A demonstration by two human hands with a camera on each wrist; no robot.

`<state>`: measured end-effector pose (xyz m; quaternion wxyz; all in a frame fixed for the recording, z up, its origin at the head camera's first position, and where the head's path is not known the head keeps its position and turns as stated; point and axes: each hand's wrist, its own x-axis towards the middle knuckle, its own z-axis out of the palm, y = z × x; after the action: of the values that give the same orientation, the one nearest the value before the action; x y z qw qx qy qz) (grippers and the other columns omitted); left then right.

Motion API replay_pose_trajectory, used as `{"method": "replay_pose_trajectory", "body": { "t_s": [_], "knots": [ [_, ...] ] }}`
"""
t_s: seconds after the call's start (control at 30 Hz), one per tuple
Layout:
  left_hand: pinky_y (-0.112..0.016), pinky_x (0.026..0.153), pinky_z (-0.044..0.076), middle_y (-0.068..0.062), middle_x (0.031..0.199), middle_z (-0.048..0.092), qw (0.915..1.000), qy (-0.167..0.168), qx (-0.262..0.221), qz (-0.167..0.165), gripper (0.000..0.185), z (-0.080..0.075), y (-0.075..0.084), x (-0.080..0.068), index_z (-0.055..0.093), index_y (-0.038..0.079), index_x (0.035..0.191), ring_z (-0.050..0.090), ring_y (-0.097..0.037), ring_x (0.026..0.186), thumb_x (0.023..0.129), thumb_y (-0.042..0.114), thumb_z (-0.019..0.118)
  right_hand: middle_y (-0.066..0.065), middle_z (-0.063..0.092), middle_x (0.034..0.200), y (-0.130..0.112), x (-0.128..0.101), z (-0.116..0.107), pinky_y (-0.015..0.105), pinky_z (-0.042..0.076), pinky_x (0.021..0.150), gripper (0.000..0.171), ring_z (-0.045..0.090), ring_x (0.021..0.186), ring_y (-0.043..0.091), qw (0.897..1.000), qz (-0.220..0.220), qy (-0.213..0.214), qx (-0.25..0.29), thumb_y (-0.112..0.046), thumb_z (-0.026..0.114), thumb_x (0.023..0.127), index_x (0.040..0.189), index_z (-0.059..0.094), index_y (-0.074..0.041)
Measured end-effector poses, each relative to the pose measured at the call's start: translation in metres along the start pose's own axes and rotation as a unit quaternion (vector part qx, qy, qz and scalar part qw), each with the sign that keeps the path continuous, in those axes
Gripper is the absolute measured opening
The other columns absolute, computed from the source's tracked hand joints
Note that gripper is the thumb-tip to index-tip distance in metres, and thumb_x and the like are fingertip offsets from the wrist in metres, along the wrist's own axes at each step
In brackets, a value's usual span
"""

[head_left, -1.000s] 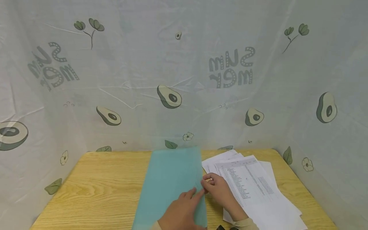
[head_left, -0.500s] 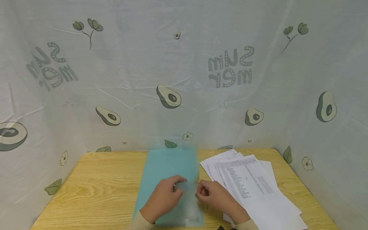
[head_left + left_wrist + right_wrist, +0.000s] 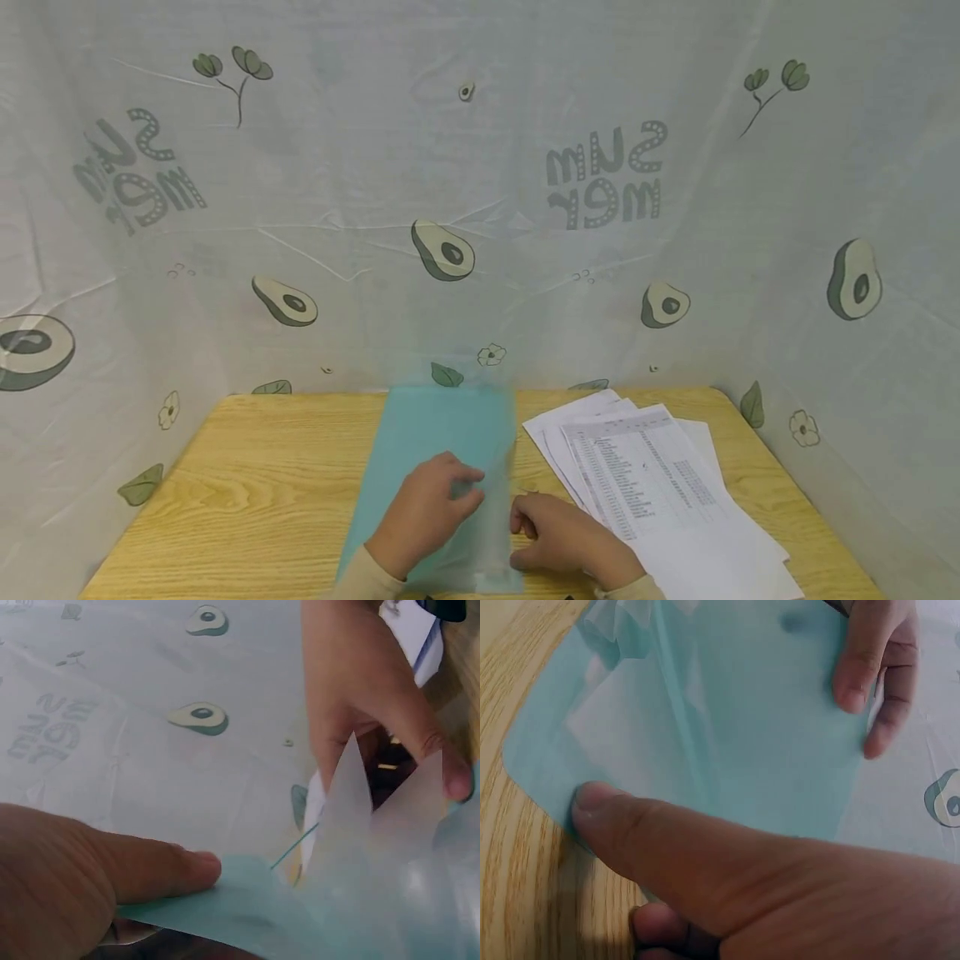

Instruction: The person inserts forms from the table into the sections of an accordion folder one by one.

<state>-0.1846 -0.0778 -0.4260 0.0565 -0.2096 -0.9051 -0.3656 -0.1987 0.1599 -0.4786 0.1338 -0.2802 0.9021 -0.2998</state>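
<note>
A teal translucent plastic folder [image 3: 431,425] lies at the middle of the table, its right-hand part looking paler and hazy. My left hand [image 3: 423,512] is over the folder; in the right wrist view its thumb lies on top of the sheet and its fingers show behind the edge, pinching it. The right hand [image 3: 566,537] is at the folder's right edge, thumb [image 3: 600,806] on the sheet and curled fingers beneath. Clear pointed flaps [image 3: 341,802] stand up between the hands in the left wrist view. What lies inside the folder cannot be told.
Several loose printed papers [image 3: 675,517] lie fanned out on the right of the wooden table [image 3: 262,492], close beside the right hand. A pale curtain [image 3: 360,167] with avocado prints hangs behind and at both sides.
My left hand has moved left from the folder's right edge to over its middle. My right hand has come down toward the near end. The folder's right part has turned paler and hazy.
</note>
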Motion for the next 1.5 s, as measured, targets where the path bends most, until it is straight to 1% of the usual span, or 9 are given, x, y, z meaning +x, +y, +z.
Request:
{"method": "replay_pose_trajectory", "body": {
  "t_s": [0.2, 0.33, 0.5, 0.63, 0.83, 0.97, 1.1, 1.3, 1.5],
  "knots": [
    [-0.027, 0.059, 0.043, 0.003, 0.091, 0.058, 0.9994, 0.009, 0.030, -0.011, 0.052, -0.013, -0.004, -0.002, 0.063, 0.017, 0.143, 0.044, -0.008, 0.066, 0.095, -0.002, 0.062, -0.009, 0.050, 0.076, -0.001, 0.001, 0.001, 0.024, 0.040, 0.063, 0.033, 0.043, 0.067, 0.002, 1.000, 0.008, 0.002, 0.006, -0.027, 0.088, 0.081, 0.094, 0.059, -0.019],
    [-0.025, 0.047, 0.031, 0.004, 0.079, 0.047, 0.9956, 0.016, 0.092, -0.013, 0.055, -0.023, -0.010, -0.007, 0.065, 0.021, 0.142, 0.024, -0.008, 0.052, 0.094, -0.003, 0.057, -0.009, 0.049, 0.076, -0.001, 0.002, 0.002, 0.024, 0.040, 0.064, 0.033, 0.042, 0.067, 0.001, 1.000, 0.009, 0.002, 0.017, -0.026, 0.088, 0.082, 0.095, 0.060, -0.018],
    [-0.029, 0.049, 0.034, 0.002, 0.073, 0.045, 0.9923, -0.035, 0.115, -0.030, 0.057, -0.032, -0.025, -0.011, 0.059, 0.025, 0.148, 0.031, -0.011, 0.055, 0.096, 0.001, 0.056, -0.009, 0.048, 0.078, -0.001, 0.002, 0.002, 0.025, 0.039, 0.065, 0.033, 0.042, 0.069, 0.002, 1.000, 0.010, -0.001, 0.023, -0.025, 0.088, 0.082, 0.096, 0.060, -0.017],
    [-0.029, 0.055, 0.038, 0.004, 0.073, 0.050, 0.9924, -0.067, 0.094, -0.043, 0.052, -0.037, -0.032, -0.011, 0.061, 0.023, 0.145, 0.038, -0.010, 0.061, 0.097, 0.004, 0.054, -0.010, 0.048, 0.078, 0.000, 0.002, 0.004, 0.024, 0.039, 0.065, 0.033, 0.042, 0.070, 0.001, 1.000, 0.006, -0.002, 0.020, -0.026, 0.088, 0.082, 0.097, 0.060, -0.018],
    [-0.029, 0.051, 0.037, 0.006, 0.061, 0.046, 0.9947, -0.001, 0.061, -0.083, 0.014, -0.039, -0.034, -0.007, 0.059, 0.018, 0.102, 0.040, -0.009, 0.052, 0.098, 0.023, 0.071, -0.011, 0.047, 0.077, 0.001, 0.003, 0.004, 0.024, 0.039, 0.065, 0.034, 0.042, 0.069, 0.001, 1.000, 0.000, 0.000, 0.016, -0.027, 0.088, 0.082, 0.096, 0.059, -0.018],
    [-0.040, 0.068, 0.053, -0.013, 0.093, 0.070, 0.9903, 0.022, -0.031, -0.134, 0.041, -0.048, -0.038, -0.005, 0.053, 0.008, 0.133, 0.066, -0.023, 0.082, 0.098, 0.017, 0.072, -0.011, 0.048, 0.077, 0.002, 0.004, 0.005, 0.024, 0.039, 0.065, 0.034, 0.042, 0.069, 0.001, 1.000, 0.001, 0.001, 0.015, -0.027, 0.088, 0.082, 0.097, 0.060, -0.018],
    [-0.057, 0.085, 0.055, -0.030, 0.133, 0.062, 0.9782, 0.023, -0.101, -0.180, 0.069, -0.060, -0.043, -0.004, 0.030, -0.001, 0.159, 0.062, -0.042, 0.121, 0.101, 0.014, 0.065, -0.011, 0.048, 0.077, 0.002, 0.004, 0.005, 0.024, 0.039, 0.065, 0.034, 0.043, 0.069, 0.001, 1.000, 0.007, 0.002, 0.019, -0.029, 0.088, 0.082, 0.097, 0.060, -0.019],
    [-0.051, 0.074, 0.055, -0.025, 0.127, 0.064, 0.9643, 0.027, -0.161, -0.208, 0.038, -0.063, -0.051, -0.003, 0.049, 0.000, 0.139, 0.066, -0.034, 0.107, 0.103, 0.011, 0.058, -0.010, 0.048, 0.077, 0.005, 0.003, 0.005, 0.024, 0.039, 0.065, 0.034, 0.043, 0.069, 0.001, 1.000, 0.006, 0.002, 0.019, -0.032, 0.088, 0.082, 0.098, 0.061, -0.019],
    [-0.040, 0.068, 0.054, -0.014, 0.102, 0.069, 0.9741, 0.030, -0.132, -0.181, 0.047, -0.057, -0.054, 0.001, 0.051, 0.003, 0.139, 0.065, -0.020, 0.084, 0.102, 0.028, 0.067, -0.010, 0.048, 0.078, 0.006, 0.001, 0.005, 0.024, 0.039, 0.066, 0.035, 0.042, 0.070, 0.001, 1.000, 0.001, -0.002, 0.013, -0.034, 0.088, 0.082, 0.099, 0.060, -0.020]
  ]
}}
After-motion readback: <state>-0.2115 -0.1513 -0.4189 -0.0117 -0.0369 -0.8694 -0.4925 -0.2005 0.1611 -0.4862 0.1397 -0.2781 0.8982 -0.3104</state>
